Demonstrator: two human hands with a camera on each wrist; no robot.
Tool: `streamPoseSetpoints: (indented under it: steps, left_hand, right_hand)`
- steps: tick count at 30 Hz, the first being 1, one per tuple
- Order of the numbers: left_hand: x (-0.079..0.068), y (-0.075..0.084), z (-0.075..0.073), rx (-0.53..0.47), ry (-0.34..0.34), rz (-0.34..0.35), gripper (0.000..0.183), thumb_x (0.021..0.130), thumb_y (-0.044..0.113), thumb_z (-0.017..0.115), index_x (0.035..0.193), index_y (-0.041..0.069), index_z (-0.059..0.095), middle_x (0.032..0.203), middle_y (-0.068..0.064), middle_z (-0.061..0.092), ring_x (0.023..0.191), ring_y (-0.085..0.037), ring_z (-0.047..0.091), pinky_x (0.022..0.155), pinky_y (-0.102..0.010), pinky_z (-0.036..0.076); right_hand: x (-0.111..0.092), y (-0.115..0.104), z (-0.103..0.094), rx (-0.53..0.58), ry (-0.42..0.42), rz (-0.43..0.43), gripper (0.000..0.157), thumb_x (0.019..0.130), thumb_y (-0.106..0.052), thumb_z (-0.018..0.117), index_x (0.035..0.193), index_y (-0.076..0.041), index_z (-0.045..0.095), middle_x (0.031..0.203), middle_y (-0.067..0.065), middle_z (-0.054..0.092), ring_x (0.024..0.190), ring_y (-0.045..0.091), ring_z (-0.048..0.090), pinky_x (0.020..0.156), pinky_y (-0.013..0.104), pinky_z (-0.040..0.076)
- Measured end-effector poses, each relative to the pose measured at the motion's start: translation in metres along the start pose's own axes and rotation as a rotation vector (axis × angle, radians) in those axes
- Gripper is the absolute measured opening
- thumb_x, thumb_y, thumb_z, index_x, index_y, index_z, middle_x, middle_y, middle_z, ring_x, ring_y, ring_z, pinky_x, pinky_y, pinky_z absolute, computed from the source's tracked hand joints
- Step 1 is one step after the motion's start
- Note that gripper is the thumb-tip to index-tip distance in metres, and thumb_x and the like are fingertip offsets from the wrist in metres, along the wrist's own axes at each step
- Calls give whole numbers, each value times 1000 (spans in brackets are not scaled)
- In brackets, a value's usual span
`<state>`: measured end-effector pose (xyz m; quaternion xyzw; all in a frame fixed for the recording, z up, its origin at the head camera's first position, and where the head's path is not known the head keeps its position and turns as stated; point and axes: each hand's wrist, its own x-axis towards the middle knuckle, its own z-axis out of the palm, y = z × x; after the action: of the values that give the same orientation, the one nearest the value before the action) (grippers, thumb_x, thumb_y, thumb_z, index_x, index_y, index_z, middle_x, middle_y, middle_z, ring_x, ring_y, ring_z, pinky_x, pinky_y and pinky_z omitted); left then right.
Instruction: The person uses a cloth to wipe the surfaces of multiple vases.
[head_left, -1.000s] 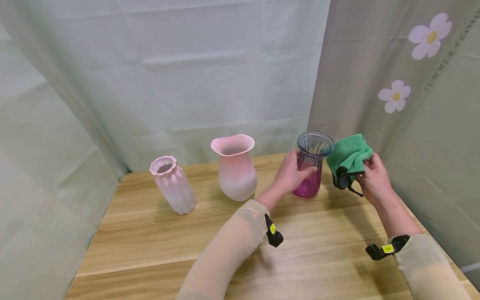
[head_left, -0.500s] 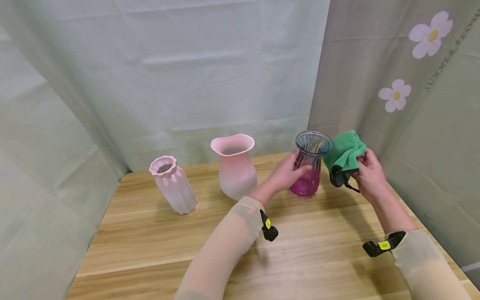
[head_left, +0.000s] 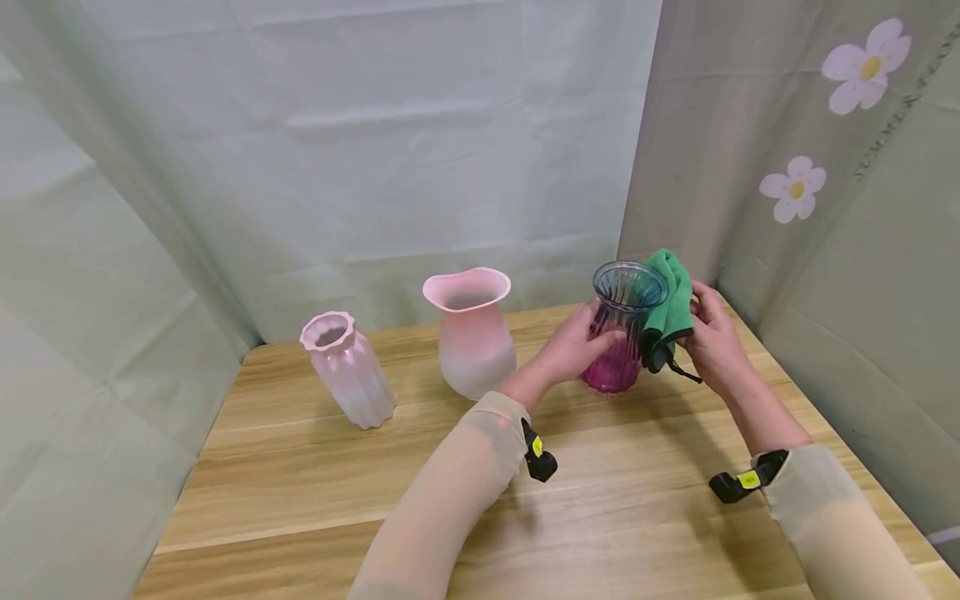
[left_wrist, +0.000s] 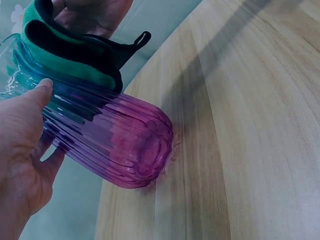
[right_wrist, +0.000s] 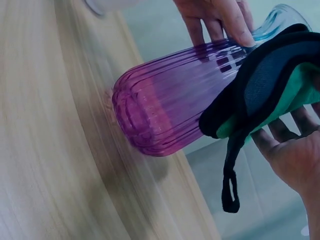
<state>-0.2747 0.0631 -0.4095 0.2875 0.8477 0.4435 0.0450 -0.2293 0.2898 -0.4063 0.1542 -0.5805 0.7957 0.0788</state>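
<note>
Three vases on wooden desk (head_left: 315, 492), purple glass vase (head_left: 621, 333) rightmost.
Left hand (head_left: 573, 346) grips purple vase; right hand (head_left: 708, 333) clutches green cloth (head_left: 667, 304) against its rim. Pink round vase (head_left: 471, 333) just left; ribbed pink vase (head_left: 347, 368) farther left.

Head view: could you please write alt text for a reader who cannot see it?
A person's left hand grips a purple ribbed glass vase on a wooden table, while the right hand presses a green cloth against it. Two pink vases stand left.
</note>
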Motion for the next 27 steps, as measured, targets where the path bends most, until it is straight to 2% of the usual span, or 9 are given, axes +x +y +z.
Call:
streamPoseSetpoints:
  steps: [5, 10, 13, 16, 23, 27]
  left_hand:
    - [0, 0, 1, 1, 0, -9, 64, 102, 37, 65, 155, 13, 39, 149, -8, 52, 138, -21, 49, 114, -39, 40]
    - [1, 0, 2, 19, -6, -29, 68, 102, 40, 64, 158, 12, 36, 152, -9, 50, 139, -23, 47, 115, -39, 39]
    - [1, 0, 1, 32, -10, -28, 69, 103, 39, 63, 158, 11, 34, 153, -9, 48, 141, -23, 46, 116, -39, 38]
    - [1, 0, 0, 39, -10, -18, 67, 103, 38, 63, 158, 10, 35, 152, -10, 49, 140, -22, 46, 115, -38, 38]
    - [2, 0, 1, 63, -1, -5, 70, 102, 38, 64, 156, 5, 36, 151, -13, 50, 139, -23, 48, 115, -34, 38]
    - [3, -1, 1, 64, 2, 3, 72, 102, 37, 65, 158, 4, 34, 153, -14, 47, 140, -23, 46, 116, -34, 36]
  right_hand:
    - [-1, 1, -2, 21, -37, 17, 38, 108, -13, 51, 146, -14, 50, 117, 4, 60, 93, 10, 63, 76, 23, 56]
    - [0, 4, 0, 2, 17, 87, 30, 106, -12, 56, 135, -18, 58, 119, 2, 59, 95, 9, 62, 81, 22, 56]
    - [1, 8, 2, -55, 55, 129, 18, 105, -9, 57, 120, -19, 63, 112, -2, 62, 92, 8, 63, 79, 21, 56]
    - [1, 13, 2, -140, 66, 156, 15, 106, -6, 56, 109, -19, 61, 108, -5, 63, 91, 7, 63, 77, 20, 55]
    - [-13, 33, -10, -320, 66, 232, 13, 107, -10, 53, 110, -21, 57, 105, -11, 62, 90, 5, 60, 73, 19, 53]
    - [-23, 51, -18, -340, 80, 237, 12, 106, -3, 52, 109, -14, 56, 100, -12, 62, 90, 4, 58, 72, 17, 51]
